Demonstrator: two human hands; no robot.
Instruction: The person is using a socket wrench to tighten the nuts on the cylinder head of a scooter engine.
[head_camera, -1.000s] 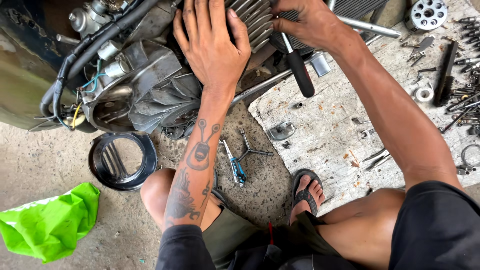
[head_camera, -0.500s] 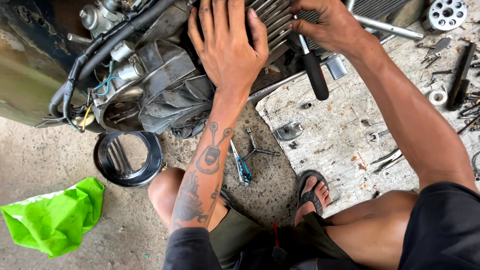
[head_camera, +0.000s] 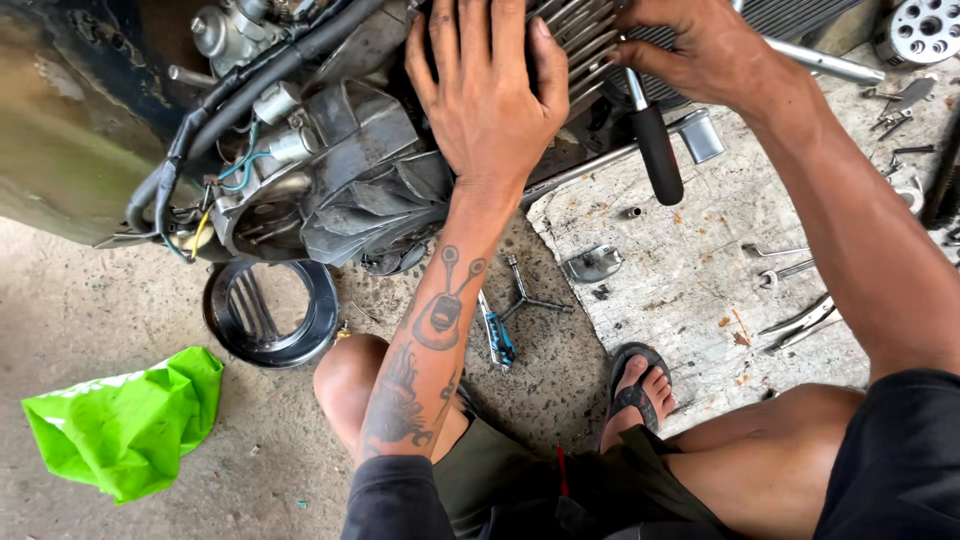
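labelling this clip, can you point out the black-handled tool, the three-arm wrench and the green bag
black-handled tool (head_camera: 657, 152), head view, on the black handle
three-arm wrench (head_camera: 526, 299), head view, on the hub where its arms meet
green bag (head_camera: 130, 425), head view, on its crumpled middle

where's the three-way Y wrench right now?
In the head view, the three-way Y wrench lies on the concrete floor at centre frame, just right of the left hand's tattooed forearm, beside the blue-handled pliers and left of the worn board.

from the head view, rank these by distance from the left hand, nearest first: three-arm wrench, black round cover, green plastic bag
From the left hand:
1. Three-arm wrench, on the ground just below the forearm.
2. Black round cover, lower left on the floor.
3. Green plastic bag, far lower left.
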